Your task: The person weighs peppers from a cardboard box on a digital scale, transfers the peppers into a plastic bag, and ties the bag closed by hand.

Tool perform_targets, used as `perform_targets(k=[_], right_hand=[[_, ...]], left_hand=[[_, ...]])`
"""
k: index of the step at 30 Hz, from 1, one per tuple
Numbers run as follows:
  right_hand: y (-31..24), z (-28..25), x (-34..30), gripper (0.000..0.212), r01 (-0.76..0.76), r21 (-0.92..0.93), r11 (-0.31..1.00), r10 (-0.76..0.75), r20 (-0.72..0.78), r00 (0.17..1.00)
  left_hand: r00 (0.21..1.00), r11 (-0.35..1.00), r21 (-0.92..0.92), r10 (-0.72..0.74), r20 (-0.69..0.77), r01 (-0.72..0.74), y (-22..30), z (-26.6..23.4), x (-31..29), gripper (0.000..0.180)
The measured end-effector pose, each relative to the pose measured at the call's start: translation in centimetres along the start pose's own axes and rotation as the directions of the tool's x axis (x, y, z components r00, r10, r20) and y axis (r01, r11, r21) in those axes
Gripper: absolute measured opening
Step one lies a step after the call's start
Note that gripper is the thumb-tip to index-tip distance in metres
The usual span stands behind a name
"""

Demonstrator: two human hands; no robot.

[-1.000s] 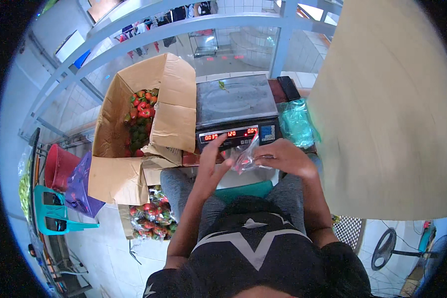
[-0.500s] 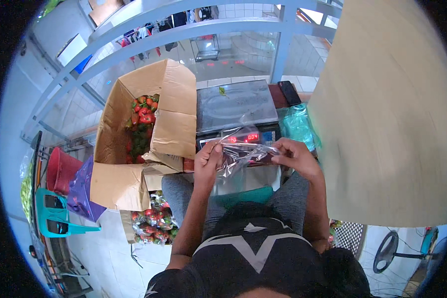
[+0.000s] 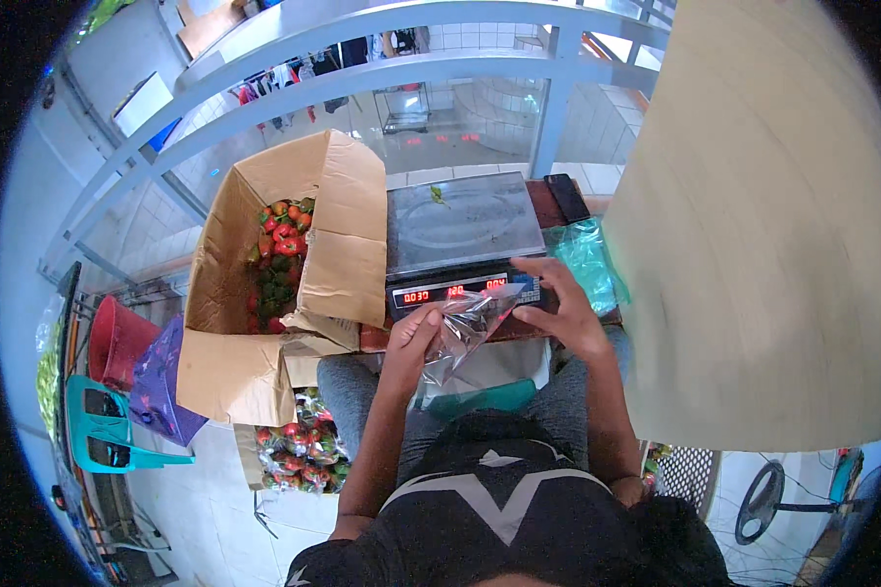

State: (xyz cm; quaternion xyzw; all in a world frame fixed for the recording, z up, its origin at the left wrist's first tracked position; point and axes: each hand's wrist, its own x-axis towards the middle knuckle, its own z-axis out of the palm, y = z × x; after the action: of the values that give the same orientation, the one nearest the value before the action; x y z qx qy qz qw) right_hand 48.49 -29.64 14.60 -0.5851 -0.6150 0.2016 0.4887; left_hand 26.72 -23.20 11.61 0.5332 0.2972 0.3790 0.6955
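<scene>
A clear plastic bag (image 3: 465, 330) hangs in front of the scale's lit display, pinched by its left side in my left hand (image 3: 413, 340). My right hand (image 3: 566, 308) is open, thumb and fingers apart, beside the bag's right corner and over the keypad. Behind both hands stands the digital scale (image 3: 465, 223), a small green leaf (image 3: 438, 196) on its metal plate. To its left, an open cardboard box (image 3: 347, 230) holds red and green peppers (image 3: 286, 235).
Right of the scale lie a black phone (image 3: 567, 199) and green plastic bags (image 3: 587, 262). A large pale board (image 3: 754, 225) rises at the right. Bagged peppers (image 3: 303, 455) sit low on the left, near a teal chair (image 3: 103, 426) and a red bin (image 3: 120, 340). Railings (image 3: 362, 73) run behind.
My right hand has let go of the bag's right side and opened. The bag hangs lower from my left hand, and more of the scale's display shows.
</scene>
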Motion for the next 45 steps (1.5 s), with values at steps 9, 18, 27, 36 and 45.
perform_targets(k=[9, 18, 27, 36, 45], right_hand=[[0.8, 1.1, 0.1, 0.015, -0.159, 0.216, 0.963, 0.168, -0.024, 0.986], [0.8, 1.4, -0.7, 0.016, -0.097, 0.374, 0.922, 0.103, 0.003, 0.995], [0.5, 1.6, -1.0, 0.019, -0.312, 0.49, 0.814, 0.298, 0.11, 0.948], [-0.6, 4.2, -1.6, 0.014, -0.111, 0.121, 0.986, 0.119, -0.062, 0.991], [-1.3, 4.9, -1.8, 0.021, -0.012, 0.093, 0.996, 0.001, 0.118, 0.993]], left_hand=[[0.999, 0.997, 0.07, -0.032, 0.033, 0.03, 0.1, -0.5, -0.2, 0.028], [0.996, 0.99, 0.105, -0.093, -0.003, 0.093, 0.9, -0.1, -0.3, 0.025], [0.982, 0.978, 0.195, 0.11, -0.156, -0.078, -0.8, -0.3, 0.0, 0.015], [0.993, 0.934, 0.339, 0.118, 0.0, -0.111, 0.1, 2.2, -0.8, 0.021], [0.996, 0.998, 0.064, -0.024, 0.09, 0.018, -1.2, 1.8, -0.6, 0.015]])
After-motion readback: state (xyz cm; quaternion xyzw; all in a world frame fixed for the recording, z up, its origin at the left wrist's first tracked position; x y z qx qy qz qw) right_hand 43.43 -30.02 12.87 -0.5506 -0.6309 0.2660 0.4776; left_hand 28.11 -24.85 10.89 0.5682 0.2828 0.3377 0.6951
